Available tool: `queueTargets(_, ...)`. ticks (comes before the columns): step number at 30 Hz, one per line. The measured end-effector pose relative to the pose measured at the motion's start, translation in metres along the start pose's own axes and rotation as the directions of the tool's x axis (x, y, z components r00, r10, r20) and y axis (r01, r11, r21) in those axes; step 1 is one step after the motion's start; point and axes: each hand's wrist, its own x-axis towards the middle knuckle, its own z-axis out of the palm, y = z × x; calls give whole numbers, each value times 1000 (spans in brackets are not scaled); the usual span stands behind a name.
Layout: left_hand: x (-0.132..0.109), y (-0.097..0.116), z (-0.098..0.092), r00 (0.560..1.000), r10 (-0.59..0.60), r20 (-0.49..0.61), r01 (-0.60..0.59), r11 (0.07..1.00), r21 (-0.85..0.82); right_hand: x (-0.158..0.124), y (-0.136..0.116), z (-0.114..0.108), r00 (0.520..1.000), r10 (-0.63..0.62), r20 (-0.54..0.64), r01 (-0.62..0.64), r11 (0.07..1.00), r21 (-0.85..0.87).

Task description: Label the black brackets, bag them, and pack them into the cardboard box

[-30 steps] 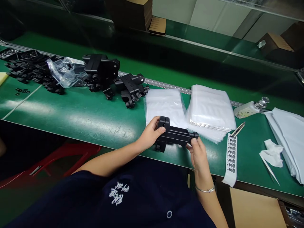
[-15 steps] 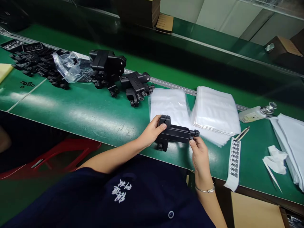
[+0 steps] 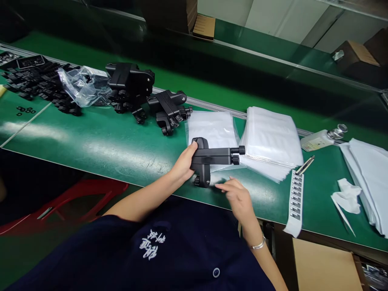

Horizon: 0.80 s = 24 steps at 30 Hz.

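My left hand (image 3: pixel 184 163) grips the near-left side of a black plastic clamp bracket (image 3: pixel 212 157) with two knobs at its right end, held over the front of the green bench. Below and right of the bracket is my right hand (image 3: pixel 238 198), apart from it, holding nothing, its fingers spread with the index finger pointing left. Behind the bracket lies a clear plastic bag (image 3: pixel 212 125), partly covered by it. A thick stack of such plastic bags (image 3: pixel 271 137) sits to the right. More black brackets (image 3: pixel 166 107) are piled at the bench's back.
Black parts (image 3: pixel 45 85) and a crumpled clear bag (image 3: pixel 85 87) lie at left. To the right are a label strip (image 3: pixel 296 198), tweezers (image 3: pixel 305 165), a pump bottle (image 3: pixel 321 139), crumpled white paper (image 3: pixel 348 196) and white sheets (image 3: pixel 368 178). A red chair (image 3: pixel 75 198) stands below left.
My right hand has let go of the knob end and moved down and left. The bracket, still in my left hand, has turned slightly and shifted up and left.
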Motion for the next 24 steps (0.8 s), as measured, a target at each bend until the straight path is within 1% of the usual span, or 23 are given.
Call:
queueTargets(2, 2, 1, 3, 999, -39, -37, 38, 998, -45, -4, -5, 6, 996, -86, 9, 86, 989, -124)
queueTargets(3, 2, 2, 4, 998, -55, -43, 52, 997, -56, -5, -6, 7, 993, -113, -32, 107, 984, -145)
queueTargets(4, 1, 1, 6, 997, -64, -43, 62, 997, -55, -6, -7, 6, 988, -115, -105, 100, 986, -136)
queueTargets(5, -1, 1, 9, 997, -64, -39, 63, 997, -41, -7, -7, 4, 976, -85, -202, 68, 994, -89)
queueTargets(6, -3, 0, 11, 998, -57, -23, 56, 998, -12, -7, -7, 1, 957, -23, -290, 25, 1000, 2)
queueTargets(7, -7, -1, 14, 999, -42, 11, 42, 999, 34, -6, -5, -2, 935, 65, -348, -21, 992, 127)
queueTargets(8, -10, -3, 17, 998, -22, 64, 16, 995, 94, -5, -3, -5, 915, 161, -369, -63, 962, 265)
queueTargets(9, -15, -4, 20, 990, -1, 138, -21, 987, 162, -4, 0, -8, 899, 251, -359, -96, 913, 397)
queueTargets(10, -19, -4, 22, 974, 16, 227, -69, 972, 226, -3, 4, -11, 884, 325, -337, -120, 853, 509)
queueTargets(11, -23, -4, 25, 944, 21, 331, -119, 953, 279, -3, 8, -12, 867, 388, -314, -138, 791, 596)
queueTargets(12, -26, -4, 27, 899, 7, 439, -163, 933, 320, -2, 13, -13, 847, 441, -295, -154, 736, 660)
queueTargets(13, -29, -3, 29, 844, -24, 536, -198, 914, 353, -3, 18, -13, 830, 483, -280, -162, 689, 707)
queueTargets(14, -31, -2, 32, 789, -63, 611, -226, 895, 385, -3, 23, -13, 821, 509, -259, -168, 649, 742)
queueTargets(15, -32, -1, 34, 748, -97, 656, -253, 873, 417, -5, 27, -11, 820, 522, -235, -174, 618, 766)
queueTargets(16, -32, -1, 37, 731, -115, 673, -281, 847, 450, -6, 31, -9, 824, 525, -211, -184, 602, 777)
queueTargets(17, -31, 0, 40, 736, -113, 667, -312, 818, 483, -8, 33, -7, 830, 523, -195, -197, 601, 775)
queueTargets(19, -27, 0, 48, 780, -60, 623, -372, 756, 538, -11, 35, -1, 839, 515, -177, -223, 622, 750)
queueTargets(21, -23, 0, 55, 806, -22, 591, -402, 713, 575, -15, 36, 3, 845, 505, -177, -238, 650, 721)
queueTargets(23, -22, 3, 58, 807, -24, 590, -414, 690, 594, -19, 38, 3, 844, 493, -210, -213, 669, 712)
queueTargets(24, -23, 5, 57, 794, -33, 608, -424, 687, 590, -21, 38, 1, 841, 489, -232, -193, 672, 715)
